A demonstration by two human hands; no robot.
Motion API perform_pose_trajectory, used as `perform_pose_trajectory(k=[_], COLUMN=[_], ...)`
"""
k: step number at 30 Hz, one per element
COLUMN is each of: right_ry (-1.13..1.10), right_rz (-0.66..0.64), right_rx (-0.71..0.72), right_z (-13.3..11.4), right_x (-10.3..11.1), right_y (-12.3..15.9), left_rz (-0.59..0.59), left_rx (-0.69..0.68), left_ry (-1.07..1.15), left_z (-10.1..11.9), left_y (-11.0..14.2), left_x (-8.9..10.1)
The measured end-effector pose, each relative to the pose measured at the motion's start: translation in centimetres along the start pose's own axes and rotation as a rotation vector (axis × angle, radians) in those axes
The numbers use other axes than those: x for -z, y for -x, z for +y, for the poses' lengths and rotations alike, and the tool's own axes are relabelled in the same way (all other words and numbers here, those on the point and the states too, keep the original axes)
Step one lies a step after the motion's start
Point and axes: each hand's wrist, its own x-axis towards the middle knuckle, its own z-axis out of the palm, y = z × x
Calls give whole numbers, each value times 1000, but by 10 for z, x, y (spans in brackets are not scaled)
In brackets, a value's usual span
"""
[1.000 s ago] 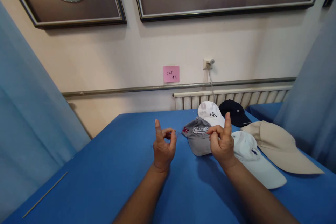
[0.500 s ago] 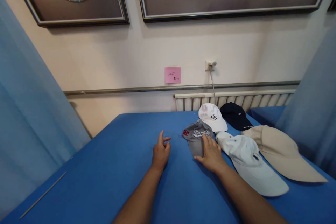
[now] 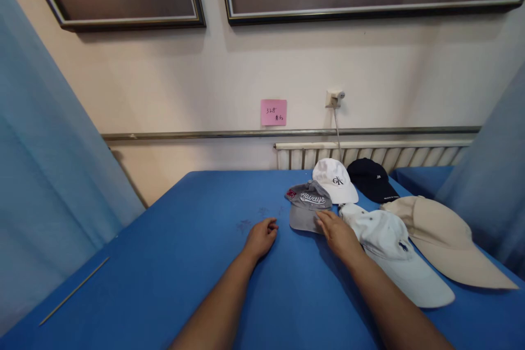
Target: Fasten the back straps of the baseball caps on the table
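Note:
A grey baseball cap (image 3: 305, 216) with white "Always" lettering and a red patch lies on the blue-covered table (image 3: 172, 262), brim toward me. My right hand (image 3: 338, 232) is at the right side of its brim, fingers stretched out and not wrapped round it. Left of the cap, my left hand (image 3: 261, 238) rests low over the cloth, its fingers curled in and nothing visible in them. Behind the grey cap sits a white cap (image 3: 328, 172) with black letters. A pale cap (image 3: 385, 235) with a dark emblem lies just right of my right hand.
A black cap (image 3: 369, 178) and a large beige cap (image 3: 443, 235) lie farther right. A thin stick (image 3: 74, 291) is near the table's left edge. Blue curtains (image 3: 49, 175) hang at both sides. A radiator (image 3: 295, 157) and a plugged-in socket (image 3: 334, 99) are at the wall.
The grey cap's brim has swung round to face me more squarely. My left hand has moved right and curled its fingers. My right hand has slid to the brim's right edge.

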Motion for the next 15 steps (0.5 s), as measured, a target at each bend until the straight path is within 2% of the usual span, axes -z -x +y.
perform_pose_trajectory(k=[6,9,12,15], right_ry=[64,49,19,-109], right_rz=[-64,-37,82,323], right_rx=[4,-13,-37,-73], right_z=[3,4,8,10], right_x=[-10,-15,-14,-6], right_y=[4,1,-2,-1], left_rz=[-11,-7,0,18], left_rx=[15,21,20,22], left_ry=[0,8,21,35], left_z=[2,4,4,3], left_y=[-1,0,2,3], left_x=[-1,-1,-2,-3])
